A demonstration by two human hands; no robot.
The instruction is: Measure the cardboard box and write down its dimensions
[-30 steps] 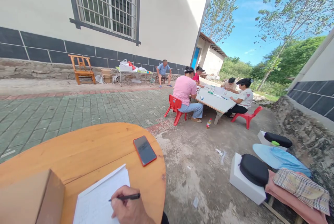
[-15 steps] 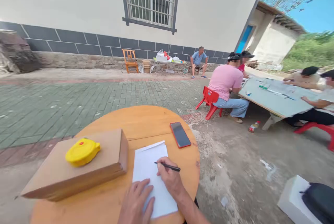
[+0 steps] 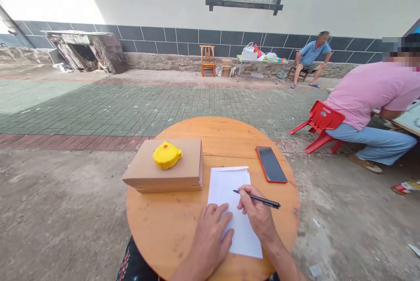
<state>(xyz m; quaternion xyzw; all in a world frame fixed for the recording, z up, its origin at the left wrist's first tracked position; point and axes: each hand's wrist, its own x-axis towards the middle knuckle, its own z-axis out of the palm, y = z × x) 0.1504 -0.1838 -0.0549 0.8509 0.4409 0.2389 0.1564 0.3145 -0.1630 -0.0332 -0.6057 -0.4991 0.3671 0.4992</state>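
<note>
White sheets of paper [image 3: 226, 180] lie on a round wooden table [image 3: 177, 233] in front of me. My right hand [image 3: 257, 215] grips a black pen [image 3: 265, 201] between thumb and fingers, its tip over the upper part of the paper. Fingers apart, my left hand [image 3: 213, 233] rests flat on the paper's left side. Beyond it to the left is a brown cardboard box [image 3: 141, 167], with a yellow round tape-measure-like case [image 3: 166, 155] on top. A phone with a red edge [image 3: 271, 164] lies right of the paper.
A person in pink [image 3: 374, 88] sits on a red plastic chair [image 3: 326, 119] at the right, by another table. Along the wall are a wooden chair [image 3: 208, 62], a small table with bags [image 3: 241, 59] and a seated person in blue [image 3: 311, 56]. A bottle [image 3: 407, 187] lies on the ground.
My view has swung left, so everything appears further right and the far right table is mostly out of frame. Both hands keep their places on the paper, the pen still held.
</note>
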